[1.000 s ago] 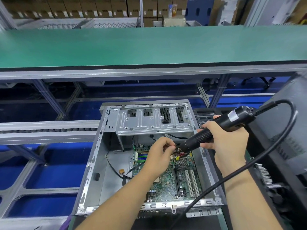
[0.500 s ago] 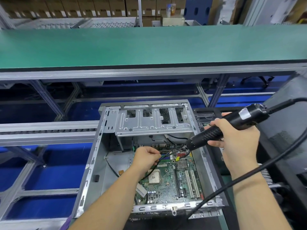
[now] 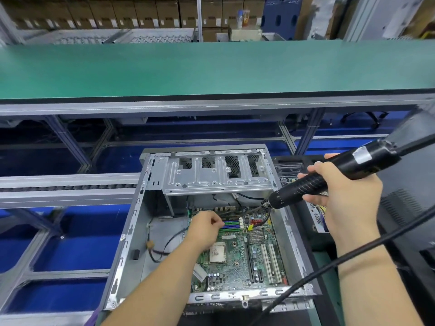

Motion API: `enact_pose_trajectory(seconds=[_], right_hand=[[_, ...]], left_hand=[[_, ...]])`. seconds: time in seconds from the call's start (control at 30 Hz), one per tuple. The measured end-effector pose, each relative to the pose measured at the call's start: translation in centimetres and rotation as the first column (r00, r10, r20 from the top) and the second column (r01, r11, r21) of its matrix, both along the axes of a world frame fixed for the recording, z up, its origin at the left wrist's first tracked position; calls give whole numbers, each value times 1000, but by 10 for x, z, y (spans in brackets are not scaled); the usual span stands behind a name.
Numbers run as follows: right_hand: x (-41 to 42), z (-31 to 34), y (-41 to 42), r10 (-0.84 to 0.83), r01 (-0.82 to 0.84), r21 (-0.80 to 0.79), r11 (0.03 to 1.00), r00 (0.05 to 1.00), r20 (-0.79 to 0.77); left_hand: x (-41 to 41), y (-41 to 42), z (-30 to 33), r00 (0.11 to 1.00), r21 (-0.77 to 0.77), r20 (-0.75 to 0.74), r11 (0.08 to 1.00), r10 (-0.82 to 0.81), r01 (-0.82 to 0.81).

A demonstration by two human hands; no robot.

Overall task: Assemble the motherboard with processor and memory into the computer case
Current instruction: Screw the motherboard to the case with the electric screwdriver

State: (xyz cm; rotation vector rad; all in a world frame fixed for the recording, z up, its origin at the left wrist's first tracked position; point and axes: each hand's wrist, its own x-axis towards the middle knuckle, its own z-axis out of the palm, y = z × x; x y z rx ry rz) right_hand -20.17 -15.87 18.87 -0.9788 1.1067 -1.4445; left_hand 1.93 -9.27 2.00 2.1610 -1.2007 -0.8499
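The open computer case (image 3: pixel 131 231) lies on its side with the motherboard (image 3: pixel 237 255) flat on its floor toward the right, the processor (image 3: pixel 217 254) seated mid-board, blue and green memory slots (image 3: pixel 231 225) beyond it, and loose black cables (image 3: pixel 162 245) in the bare left part. The left hand (image 3: pixel 204 228) reaches inside, fingers curled at the slots; whether it pinches anything I cannot tell. The right hand (image 3: pixel 343 196) grips a black electric screwdriver (image 3: pixel 329 177), tip angled down into the case's far right corner.
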Motion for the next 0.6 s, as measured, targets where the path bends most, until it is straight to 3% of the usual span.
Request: enact_pose_trajectory(seconds=[0.1,0.2,0.4,0.5,0.6], right_hand=[[3,-2,0,3,-3,11,1000,1000,0],[5,-4,-1,11,-11,14,1000,1000,4],[3,-5,-3,8,-8,24,1000,1000,-7],[3,-6,-3,7,-7,28,1000,1000,-1],[2,-6,-3,1,-1,30,1000,1000,3]], left_hand=[[10,-2,-3,983,-44,89,987,158,-155],[22,-1,-5,913,-111,81,914,399,-389],[50,4,-27,797,185,-134,805,588,-563],[56,6,-26,787,160,-206,814,581,-559],[48,5,-14,884,-32,-16,883,467,-468]])
